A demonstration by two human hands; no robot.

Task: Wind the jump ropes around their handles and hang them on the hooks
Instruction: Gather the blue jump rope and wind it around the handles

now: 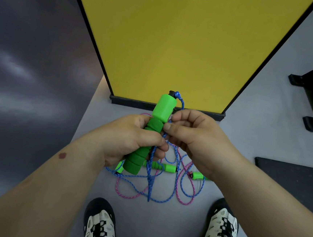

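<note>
My left hand (131,138) is clamped round the green handle (150,131), long axis tilted up and away, while my right hand (191,138) pinches the blue rope (151,176) just beside its right flank, slack hanging to the floor (255,130).

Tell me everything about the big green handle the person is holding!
The bright green jump-rope handle has a smooth, plastic-looking upper barrel, a ribbed, foam-looking lower grip and a small black cap on top. It is held almost upright, leaning slightly right, above the floor. The left hand grips its middle. A blue speckled cord leaves the cap, runs down its right side, and the right hand pinches it beside the handle.
</note>
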